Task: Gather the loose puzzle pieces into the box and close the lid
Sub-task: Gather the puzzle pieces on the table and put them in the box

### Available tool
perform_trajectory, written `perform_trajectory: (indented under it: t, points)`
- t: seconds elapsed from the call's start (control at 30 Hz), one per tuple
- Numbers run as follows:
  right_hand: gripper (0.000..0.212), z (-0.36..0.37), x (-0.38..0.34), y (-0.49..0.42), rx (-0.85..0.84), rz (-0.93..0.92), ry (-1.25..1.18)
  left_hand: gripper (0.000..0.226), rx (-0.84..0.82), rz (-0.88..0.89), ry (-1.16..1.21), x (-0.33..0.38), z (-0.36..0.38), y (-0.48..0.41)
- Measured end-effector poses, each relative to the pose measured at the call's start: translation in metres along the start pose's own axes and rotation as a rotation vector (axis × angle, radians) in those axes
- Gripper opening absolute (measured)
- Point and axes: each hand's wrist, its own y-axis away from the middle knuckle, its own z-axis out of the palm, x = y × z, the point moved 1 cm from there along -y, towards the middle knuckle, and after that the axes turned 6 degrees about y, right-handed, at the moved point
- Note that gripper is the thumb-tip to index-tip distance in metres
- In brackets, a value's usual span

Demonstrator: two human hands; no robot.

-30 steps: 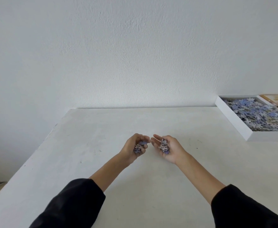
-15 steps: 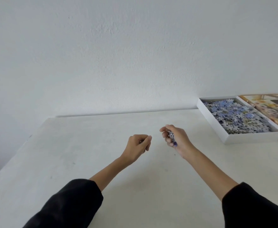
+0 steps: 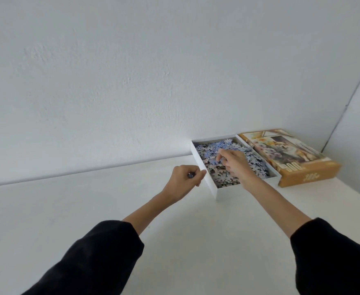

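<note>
A shallow white box sits at the back right of the table, against the wall, full of bluish puzzle pieces. My right hand hovers over the middle of the box, palm down, fingers loosely spread above the pile; whether any pieces remain in it is hidden. My left hand is curled in a fist just left of the box's near left wall, with a dark bit of puzzle pieces showing between thumb and fingers. The orange picture lid lies face up right of the box, touching it.
The white table runs along a white wall. A corner of the room stands behind the lid at the far right. Both forearms in black sleeves reach in from the bottom of the view.
Both hands moved right from the table's middle toward the box. My right hand went from a fist on pieces to spread fingers above the pile. My left hand stayed closed.
</note>
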Motion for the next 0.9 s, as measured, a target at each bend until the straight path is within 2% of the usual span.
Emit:
perform_trajectory:
  t: [0.13,0.27,0.33,0.53,0.63,0.73,0.8,0.9]
  points:
    - [0.043,-0.037,0.019,-0.030,0.147,0.014,0.077,0.040,0.003,0.014,-0.020,0.018,0.044,-0.048]
    - [0.045,-0.060,0.036,-0.052,0.217,-0.011,0.206,0.037,0.047,0.010,-0.047,0.017,0.074,-0.085]
    - [0.044,-0.069,0.043,-0.058,0.202,-0.035,0.251,0.036,0.053,-0.017,-0.044,0.010,0.084,-0.096]
    - [0.034,-0.083,0.060,-0.073,0.019,-0.154,0.127,0.033,0.086,0.027,-0.010,-0.001,0.102,-0.107]
    - [0.028,-0.086,0.074,-0.080,0.088,-0.268,0.312,0.032,0.109,0.071,-0.001,-0.004,0.100,-0.106]
    - [0.023,-0.092,0.085,-0.086,0.172,-0.368,0.530,0.029,0.192,0.068,-0.231,-0.018,0.094,-0.108]
    - [0.028,-0.095,0.093,-0.092,0.168,-0.347,0.669,0.030,0.195,-0.034,-0.393,-0.030,0.090,-0.109]
    - [0.034,-0.098,0.101,-0.099,0.088,-0.253,0.839,0.034,0.184,-0.185,-0.355,-0.042,0.087,-0.106]
